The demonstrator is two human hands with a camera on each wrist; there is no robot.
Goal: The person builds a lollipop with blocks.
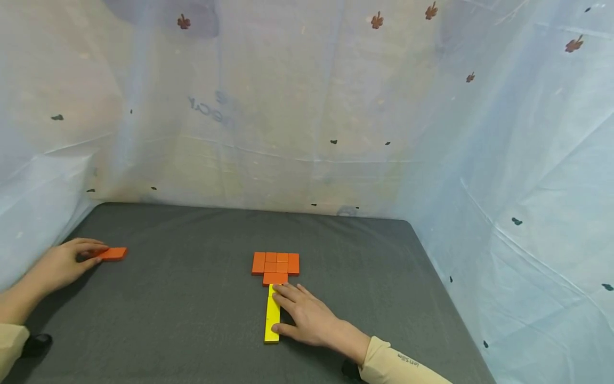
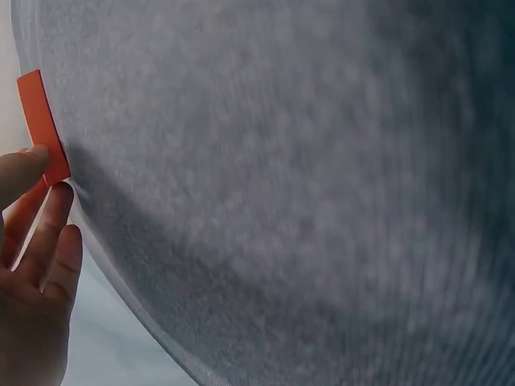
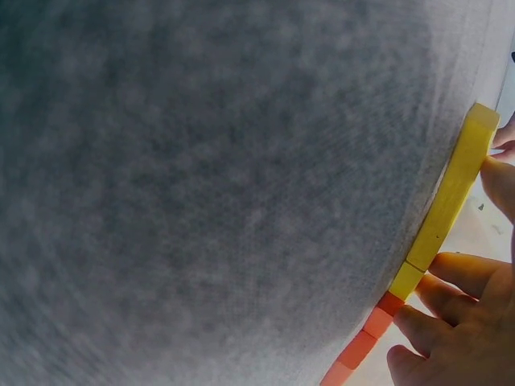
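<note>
At the left side of the table my left hand [image 1: 69, 264] pinches a flat orange block [image 1: 115, 254] between thumb and fingers; the left wrist view shows the thumb on the orange block's face [image 2: 42, 121]. Near the middle, several orange blocks [image 1: 258, 263] lie fitted together, with one wider orange block [image 1: 275, 278] below them. A short yellow block [image 1: 271, 290] and a long yellow block [image 1: 272, 320] run on from it toward me in a line. My right hand [image 1: 312, 318] rests against the right side of this yellow line, fingers extended, its thumb touching the long block.
All the blocks lie on a dark grey cloth-covered table [image 1: 182, 309]. Whitish plastic sheeting [image 1: 288, 117] with small leaf shapes hangs along its back, left and right edges.
</note>
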